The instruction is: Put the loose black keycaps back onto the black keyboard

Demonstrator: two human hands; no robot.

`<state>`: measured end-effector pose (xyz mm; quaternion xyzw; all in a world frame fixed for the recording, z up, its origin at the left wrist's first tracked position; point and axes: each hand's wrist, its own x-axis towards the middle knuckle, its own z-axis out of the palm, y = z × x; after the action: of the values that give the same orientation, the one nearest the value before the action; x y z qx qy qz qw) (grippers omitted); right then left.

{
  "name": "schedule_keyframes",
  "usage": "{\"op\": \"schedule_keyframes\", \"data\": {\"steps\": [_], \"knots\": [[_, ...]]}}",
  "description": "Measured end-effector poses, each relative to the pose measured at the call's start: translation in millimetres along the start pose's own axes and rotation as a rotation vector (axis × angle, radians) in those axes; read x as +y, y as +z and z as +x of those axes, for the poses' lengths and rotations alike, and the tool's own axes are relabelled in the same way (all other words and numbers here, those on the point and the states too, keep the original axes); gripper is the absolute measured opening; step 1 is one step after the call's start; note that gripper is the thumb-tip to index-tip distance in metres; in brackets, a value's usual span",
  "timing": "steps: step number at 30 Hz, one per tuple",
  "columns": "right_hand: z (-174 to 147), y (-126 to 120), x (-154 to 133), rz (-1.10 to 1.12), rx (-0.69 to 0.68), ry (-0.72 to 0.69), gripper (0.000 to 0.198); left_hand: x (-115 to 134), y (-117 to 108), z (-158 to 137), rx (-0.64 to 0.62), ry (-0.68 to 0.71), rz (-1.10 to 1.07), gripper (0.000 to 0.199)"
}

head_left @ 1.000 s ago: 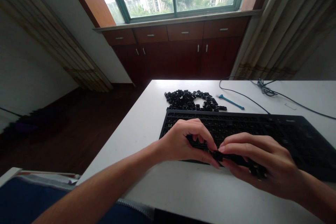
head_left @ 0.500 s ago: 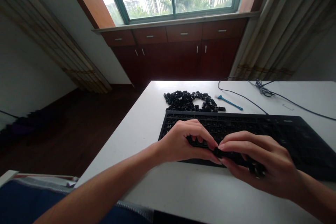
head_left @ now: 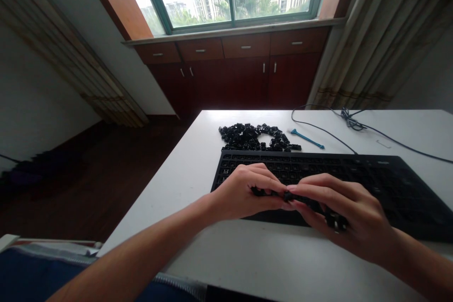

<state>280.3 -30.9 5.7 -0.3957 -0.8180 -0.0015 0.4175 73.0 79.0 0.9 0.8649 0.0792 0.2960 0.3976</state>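
Over the front of a black keyboard (head_left: 385, 170) whose keycaps are off, both hands meet at the fingertips. A small black keycap (head_left: 288, 196) is pinched between them, partly covered by the fingers. My left hand (head_left: 240, 193) is closed, thumb and forefinger on the keycap's left side. My right hand (head_left: 354, 212) grips it from the right with thumb and fingertips. Several more black keycaps (head_left: 336, 221) are tucked into the right palm, half hidden by the fingers. Behind the keyboard lies a heap of black keycaps (head_left: 244, 138) with a bare gap at its right part.
A slim blue brush (head_left: 307, 139) lies behind the keyboard on the white table (head_left: 184, 170). The keyboard's black cable (head_left: 399, 140) runs across the back right, near a thin bent wire (head_left: 383, 145). A blue zipped fabric item (head_left: 31, 273) is at the lower left.
My hands have shifted slightly left, still pinching the keycap together, and the fingertips now sit closer. The view has also drifted a little. The heap and brush have stayed put on the table.
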Motion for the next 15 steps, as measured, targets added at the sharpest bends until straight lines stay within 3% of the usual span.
{"op": "schedule_keyframes", "data": {"steps": [8,15], "knots": [[0.1,0.7,-1.2,0.026,-0.033,-0.016,0.046,0.1,0.5,-1.2,0.010,-0.039,0.056,0.021],[-0.9,9.0,-2.5,0.016,-0.049,0.031,0.039,2.8,1.4,-1.2,0.007,0.027,0.226,0.011]]}}
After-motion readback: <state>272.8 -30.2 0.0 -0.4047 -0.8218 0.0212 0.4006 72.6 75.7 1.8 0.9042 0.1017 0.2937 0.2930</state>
